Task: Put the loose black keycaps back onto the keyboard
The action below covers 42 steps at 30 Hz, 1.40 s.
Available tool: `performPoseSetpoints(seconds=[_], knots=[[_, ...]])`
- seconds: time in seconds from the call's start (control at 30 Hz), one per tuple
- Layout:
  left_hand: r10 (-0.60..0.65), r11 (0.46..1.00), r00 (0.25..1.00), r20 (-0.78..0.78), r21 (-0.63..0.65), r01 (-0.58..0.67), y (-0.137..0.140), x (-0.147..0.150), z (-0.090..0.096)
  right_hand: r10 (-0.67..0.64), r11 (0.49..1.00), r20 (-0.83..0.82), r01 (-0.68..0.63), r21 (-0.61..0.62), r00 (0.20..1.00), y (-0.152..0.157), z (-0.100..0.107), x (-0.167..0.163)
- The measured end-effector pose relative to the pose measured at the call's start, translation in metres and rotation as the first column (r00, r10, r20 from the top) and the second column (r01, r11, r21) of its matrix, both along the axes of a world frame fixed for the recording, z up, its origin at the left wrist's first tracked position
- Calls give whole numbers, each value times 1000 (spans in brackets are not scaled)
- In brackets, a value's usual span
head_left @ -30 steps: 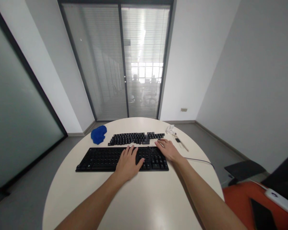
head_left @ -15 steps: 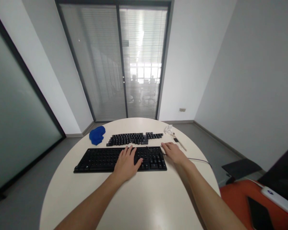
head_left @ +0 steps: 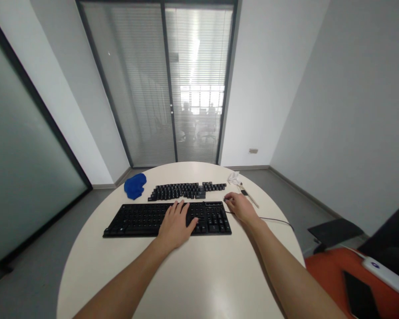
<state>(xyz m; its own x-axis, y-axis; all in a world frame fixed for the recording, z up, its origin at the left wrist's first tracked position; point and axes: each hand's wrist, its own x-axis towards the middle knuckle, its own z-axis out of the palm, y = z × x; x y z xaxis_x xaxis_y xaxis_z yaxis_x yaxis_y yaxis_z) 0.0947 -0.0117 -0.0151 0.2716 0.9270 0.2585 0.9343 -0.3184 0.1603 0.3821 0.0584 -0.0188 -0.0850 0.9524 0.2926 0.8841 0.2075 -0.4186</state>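
Note:
A black keyboard lies on the round table. Keycaps stand on its number pad at the right, while the larger left part looks flat and bare. My left hand rests on the middle of the keyboard, fingers spread. Just beyond the keyboard's top right corner, my right hand pinches a small dark piece, which looks like a keycap. Rows of loose black keycaps sit behind the keyboard.
At the back left of the white table lies a blue cloth-like lump. A crumpled white tissue and a slim brush-like tool are at the back right. The keyboard's cable runs off rightward.
The fingers of my right hand have curled inward, and a small dark piece now shows at their tips. My left hand stays on the keyboard.

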Motion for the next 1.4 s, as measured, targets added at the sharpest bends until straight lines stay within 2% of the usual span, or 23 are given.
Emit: performPoseSetpoints(seconds=[0.1, 0.23, 0.33, 0.53, 0.7, 0.93, 1.2, 1.4], knots=[[0, 1000, 1000, 2, 4, 0, 0, 0, 0, -8, 1000, -121, 8, 1, 993, -4, 5, -4], [-1, 1000, 1000, 5, 4, 1, 1, -1, -1, 222, 975, -294, -214, 57, 930, -16, 16, -13], [-1, 1000, 1000, 4, 5, 1, 2, -1, -2, 349, 934, -328, -353, 48, 878, -28, 24, -23], [4, 1000, 1000, -3, 11, -4, 1, 0, -1, 492, 862, -303, -506, 39, 816, -37, 29, -37], [7, 1000, 1000, -2, 3, -7, 1, 0, -1, 521, 848, -290, -526, 68, 802, -34, 23, -38], [1, 1000, 1000, 6, 0, -1, 2, 0, -2, 591, 802, -255, -592, 81, 765, -33, 25, -39], [2, 1000, 1000, 7, 3, -2, 1, 1, -1, 585, 810, -146, -583, 60, 798, -35, 29, -41], [3, 1000, 1000, 8, 10, -3, 2, 0, -3, 549, 835, -167, -549, 51, 819, -35, 28, -41]])
